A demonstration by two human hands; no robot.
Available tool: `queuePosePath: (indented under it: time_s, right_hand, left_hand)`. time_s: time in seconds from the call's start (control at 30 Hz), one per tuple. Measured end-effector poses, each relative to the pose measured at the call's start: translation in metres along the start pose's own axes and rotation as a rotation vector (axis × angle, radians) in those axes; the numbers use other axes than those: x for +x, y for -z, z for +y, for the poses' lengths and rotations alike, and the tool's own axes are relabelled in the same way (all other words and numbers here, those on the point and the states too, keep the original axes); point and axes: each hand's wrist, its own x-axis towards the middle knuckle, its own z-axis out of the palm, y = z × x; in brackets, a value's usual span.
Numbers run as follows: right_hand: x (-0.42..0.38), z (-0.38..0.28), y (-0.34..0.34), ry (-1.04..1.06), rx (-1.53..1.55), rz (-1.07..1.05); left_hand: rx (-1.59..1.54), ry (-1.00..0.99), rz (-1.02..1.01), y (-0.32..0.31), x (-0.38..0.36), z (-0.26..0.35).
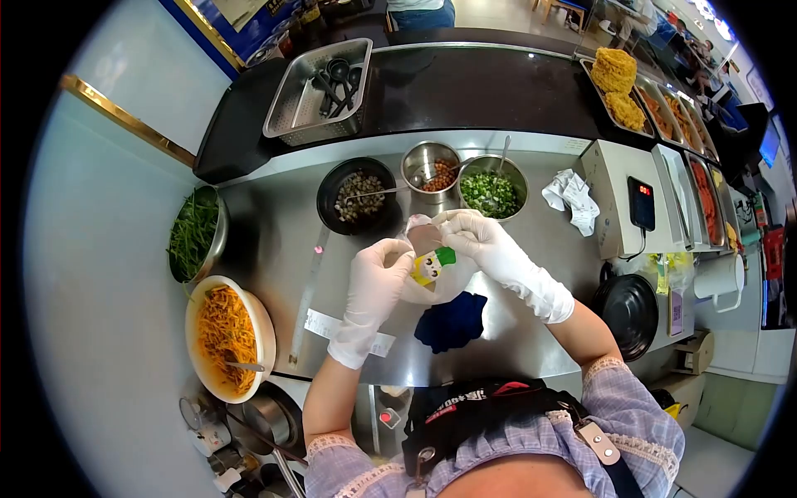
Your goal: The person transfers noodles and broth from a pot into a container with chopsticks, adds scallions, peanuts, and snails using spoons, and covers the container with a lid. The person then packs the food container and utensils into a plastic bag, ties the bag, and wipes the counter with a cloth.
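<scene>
Both my hands wear white gloves and are raised over the steel counter [531, 332]. Between them hangs a thin see-through plastic bag [433, 267] with a yellow and green cartoon print. My left hand [374, 286] pinches its left edge. On the upper right edge, the fingers of my right hand [486, 241] are pinched together. Just beyond the hands stand a black bowl [321, 199] of brown chopped food, a steel pot [411, 153] with small brown pieces, and a steel bowl [520, 178] of chopped green onion. A dark blue cloth [452, 322] lies below the bag.
At left are a bowl of green leaves [195, 232] and a white bowl [264, 324] of orange shreds. Crumpled paper [573, 199] lies right of the onion. A perforated tray [290, 104] with black ladles sits on the back ledge. A black pan [628, 315] is at right.
</scene>
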Motion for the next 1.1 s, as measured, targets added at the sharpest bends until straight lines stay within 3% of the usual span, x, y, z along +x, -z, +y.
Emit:
queuePosePath:
  time_s: [0.17, 0.27, 0.3, 0.37, 0.4, 0.43, 0.5, 0.57, 0.63, 0.8, 0.9, 0.97, 1.0, 1.07, 1.1]
  right_hand:
    - [0.007, 0.027, -0.005, 0.123, 0.047, -0.092]
    - [0.019, 0.044, -0.014, 0.118, 0.058, -0.071]
    - [0.022, 0.049, -0.016, 0.093, -0.005, -0.042]
    - [0.028, 0.044, -0.020, 0.066, -0.046, -0.034]
    - [0.030, 0.041, -0.023, 0.062, -0.125, 0.011]
    - [0.031, 0.034, -0.025, 0.060, -0.203, 0.056]
    - [0.033, 0.023, -0.030, 0.051, -0.348, 0.077]
    - [0.033, 0.024, -0.033, 0.040, -0.494, 0.100]
    - [0.031, 0.039, -0.032, 0.342, -0.666, 0.136]
    - [0.030, 0.045, -0.025, 0.385, -0.679, 0.096]
    - [0.030, 0.053, -0.020, 0.380, -0.628, 0.090]
    - [0.024, 0.058, -0.015, 0.328, -0.771, 0.100]
    - [0.021, 0.062, -0.016, 0.323, -0.771, 0.101]
    - [0.017, 0.067, -0.017, 0.366, -0.805, 0.130]
    - [0.018, 0.069, -0.017, 0.365, -0.806, 0.130]
  left_hand:
    - [0.165, -0.101, 0.007, -0.002, 0.005, -0.006]
    - [0.659, -0.543, 0.042, -0.004, 0.013, -0.012]
    - [0.660, -0.541, 0.041, -0.003, 0.015, -0.010]
    - [1.030, -0.869, 0.022, 0.000, 0.016, 0.001]
    - [1.127, -0.848, -0.024, 0.001, 0.017, 0.002]
    - [1.131, -0.852, -0.022, 0.002, 0.021, 0.004]
    - [1.126, -1.143, 0.039, 0.004, 0.033, 0.002]
    - [1.100, -1.239, 0.074, 0.005, 0.041, -0.009]
    - [0.991, -1.295, 0.101, 0.005, 0.050, -0.025]
    - [0.823, -1.232, 0.105, -0.009, 0.059, -0.050]
    - [0.646, -1.088, 0.114, -0.018, 0.058, -0.057]
    - [0.355, -0.815, 0.143, -0.023, 0.056, -0.062]
    - [0.352, -0.812, 0.140, -0.026, 0.055, -0.064]
    - [-0.117, -0.219, -0.011, -0.029, 0.053, -0.060]
    - [-0.118, -0.219, -0.011, -0.028, 0.058, -0.063]
